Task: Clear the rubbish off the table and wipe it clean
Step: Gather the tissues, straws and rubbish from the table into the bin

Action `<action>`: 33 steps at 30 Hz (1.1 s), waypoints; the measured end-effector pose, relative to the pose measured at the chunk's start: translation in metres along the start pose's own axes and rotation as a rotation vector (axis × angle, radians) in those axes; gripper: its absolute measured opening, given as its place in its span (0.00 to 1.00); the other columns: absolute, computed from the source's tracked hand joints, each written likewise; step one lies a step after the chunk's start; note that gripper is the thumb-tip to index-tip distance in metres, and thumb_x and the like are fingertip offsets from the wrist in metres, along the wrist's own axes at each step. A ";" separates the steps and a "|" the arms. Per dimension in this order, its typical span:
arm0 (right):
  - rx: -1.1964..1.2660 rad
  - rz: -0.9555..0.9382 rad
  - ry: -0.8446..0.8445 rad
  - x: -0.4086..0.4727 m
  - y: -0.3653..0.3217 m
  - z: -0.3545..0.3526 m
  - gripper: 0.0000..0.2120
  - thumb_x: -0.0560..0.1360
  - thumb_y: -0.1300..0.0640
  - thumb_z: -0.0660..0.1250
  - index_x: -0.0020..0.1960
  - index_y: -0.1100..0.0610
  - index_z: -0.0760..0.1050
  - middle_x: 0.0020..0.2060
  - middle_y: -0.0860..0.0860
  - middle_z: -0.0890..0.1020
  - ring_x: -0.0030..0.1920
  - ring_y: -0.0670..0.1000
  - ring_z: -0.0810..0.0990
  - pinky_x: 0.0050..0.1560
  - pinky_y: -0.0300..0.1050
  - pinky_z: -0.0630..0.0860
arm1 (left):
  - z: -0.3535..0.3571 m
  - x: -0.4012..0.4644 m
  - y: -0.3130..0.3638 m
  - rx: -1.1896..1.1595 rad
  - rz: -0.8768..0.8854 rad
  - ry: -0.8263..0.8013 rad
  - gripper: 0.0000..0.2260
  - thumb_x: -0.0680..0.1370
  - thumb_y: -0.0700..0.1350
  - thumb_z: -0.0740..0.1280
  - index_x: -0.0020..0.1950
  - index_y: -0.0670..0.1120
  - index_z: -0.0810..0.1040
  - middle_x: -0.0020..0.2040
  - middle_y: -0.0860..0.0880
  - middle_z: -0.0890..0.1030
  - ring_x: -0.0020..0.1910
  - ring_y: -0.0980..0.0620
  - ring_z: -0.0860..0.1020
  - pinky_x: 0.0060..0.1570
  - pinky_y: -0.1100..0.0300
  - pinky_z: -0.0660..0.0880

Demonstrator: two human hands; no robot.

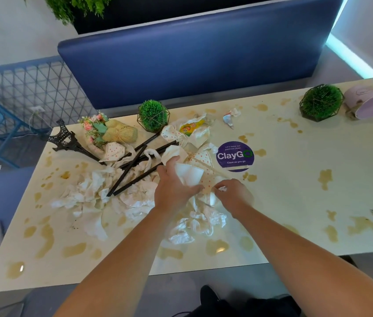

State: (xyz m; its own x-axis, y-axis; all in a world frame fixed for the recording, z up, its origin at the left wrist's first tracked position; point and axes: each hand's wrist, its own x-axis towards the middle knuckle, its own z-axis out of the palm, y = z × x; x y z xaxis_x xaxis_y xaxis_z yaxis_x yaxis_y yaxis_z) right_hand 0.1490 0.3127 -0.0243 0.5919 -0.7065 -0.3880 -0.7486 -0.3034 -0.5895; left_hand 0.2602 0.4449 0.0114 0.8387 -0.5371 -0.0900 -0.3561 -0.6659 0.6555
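Observation:
A cream table (295, 179) is spattered with brown stains and strewn with rubbish. My left hand (171, 186) grips a white paper cup (189, 175) lying in the middle of the heap. My right hand (233, 195) pinches a dotted paper scrap (208, 186) just beside it. Crumpled white tissues (94, 193) spread to the left and below my hands (194, 223). Black straws (133, 170) lie crossed over the tissues. A yellow wrapper (192, 128) and a foil scrap (229, 120) lie farther back.
A black tower model (66, 140), a flower bundle (110, 131), two green ball plants (153, 115) (321, 102) and a tipped pink pot (368, 104) stand along the far edge. A purple sticker (235, 156) is on the top. A blue bench back (192, 60) lies beyond.

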 end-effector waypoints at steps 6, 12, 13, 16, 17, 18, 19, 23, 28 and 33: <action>0.088 0.022 0.160 -0.006 0.016 -0.020 0.08 0.74 0.46 0.64 0.47 0.47 0.79 0.45 0.45 0.80 0.38 0.50 0.78 0.32 0.40 0.68 | 0.016 0.001 0.031 -0.159 0.061 -0.010 0.33 0.74 0.53 0.73 0.73 0.52 0.60 0.63 0.50 0.60 0.54 0.50 0.72 0.49 0.56 0.72; 0.200 0.078 0.316 -0.012 0.050 -0.068 0.07 0.74 0.48 0.64 0.47 0.49 0.78 0.47 0.45 0.77 0.39 0.50 0.75 0.32 0.40 0.65 | 0.048 0.002 0.092 -0.200 0.111 -0.028 0.19 0.83 0.41 0.56 0.73 0.53 0.61 0.66 0.48 0.61 0.51 0.47 0.71 0.51 0.54 0.70; 0.214 0.090 0.341 -0.013 0.058 -0.078 0.07 0.74 0.49 0.65 0.47 0.50 0.78 0.47 0.45 0.77 0.40 0.50 0.75 0.33 0.41 0.66 | 0.056 0.001 0.105 -0.207 0.107 -0.044 0.19 0.83 0.40 0.55 0.73 0.54 0.61 0.66 0.48 0.61 0.51 0.48 0.70 0.53 0.52 0.70; 0.282 0.127 0.405 -0.018 0.089 -0.107 0.08 0.73 0.51 0.66 0.49 0.51 0.80 0.49 0.47 0.78 0.43 0.52 0.77 0.38 0.44 0.72 | 0.082 -0.004 0.141 -0.179 0.116 -0.089 0.21 0.82 0.39 0.55 0.71 0.57 0.63 0.62 0.52 0.63 0.56 0.47 0.71 0.51 0.54 0.67; 0.301 0.140 0.428 -0.019 0.101 -0.117 0.09 0.73 0.51 0.66 0.50 0.52 0.80 0.49 0.48 0.78 0.44 0.53 0.78 0.39 0.45 0.74 | 0.091 -0.005 0.154 -0.173 0.133 -0.104 0.21 0.81 0.39 0.56 0.72 0.56 0.63 0.62 0.51 0.64 0.59 0.48 0.71 0.53 0.54 0.67; 0.314 0.155 0.453 -0.021 0.113 -0.128 0.09 0.73 0.51 0.66 0.50 0.51 0.80 0.50 0.48 0.79 0.44 0.53 0.79 0.39 0.45 0.74 | 0.101 -0.007 0.167 -0.168 0.156 -0.123 0.21 0.81 0.39 0.58 0.72 0.55 0.64 0.64 0.50 0.66 0.61 0.48 0.70 0.57 0.52 0.67; 0.324 0.168 0.474 -0.023 0.126 -0.139 0.08 0.73 0.51 0.66 0.50 0.51 0.80 0.50 0.48 0.79 0.44 0.52 0.79 0.39 0.44 0.74 | 0.110 -0.009 0.181 -0.159 0.180 -0.144 0.21 0.80 0.40 0.59 0.72 0.55 0.64 0.66 0.50 0.67 0.64 0.49 0.70 0.61 0.51 0.67; 0.354 0.238 0.545 -0.032 0.171 -0.177 0.08 0.75 0.50 0.65 0.50 0.51 0.79 0.51 0.48 0.78 0.42 0.51 0.77 0.33 0.42 0.70 | 0.146 -0.015 0.228 -0.122 0.212 -0.214 0.20 0.76 0.45 0.65 0.68 0.52 0.69 0.65 0.50 0.74 0.63 0.48 0.73 0.63 0.50 0.69; 0.381 0.372 0.626 -0.050 0.235 -0.218 0.09 0.75 0.48 0.64 0.50 0.50 0.78 0.50 0.48 0.80 0.42 0.50 0.78 0.34 0.42 0.70 | 0.198 -0.038 0.279 -0.229 0.279 -0.402 0.19 0.76 0.45 0.67 0.66 0.50 0.68 0.59 0.51 0.76 0.56 0.49 0.76 0.53 0.54 0.74; 0.348 0.468 0.697 -0.071 0.300 -0.257 0.09 0.75 0.48 0.64 0.51 0.49 0.79 0.51 0.48 0.82 0.47 0.51 0.79 0.43 0.46 0.76 | 0.256 -0.062 0.329 -0.242 0.355 -0.528 0.22 0.76 0.46 0.71 0.67 0.48 0.69 0.59 0.50 0.76 0.55 0.49 0.77 0.51 0.53 0.77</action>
State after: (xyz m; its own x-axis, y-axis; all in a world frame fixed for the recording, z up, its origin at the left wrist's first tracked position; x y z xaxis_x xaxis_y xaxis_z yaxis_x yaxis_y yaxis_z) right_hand -0.1950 0.1077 0.0085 -0.1496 -0.9700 -0.1915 -0.6678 0.2420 -0.7039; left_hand -0.0144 0.1261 0.0405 0.3521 -0.9235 -0.1520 -0.4187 -0.3006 0.8570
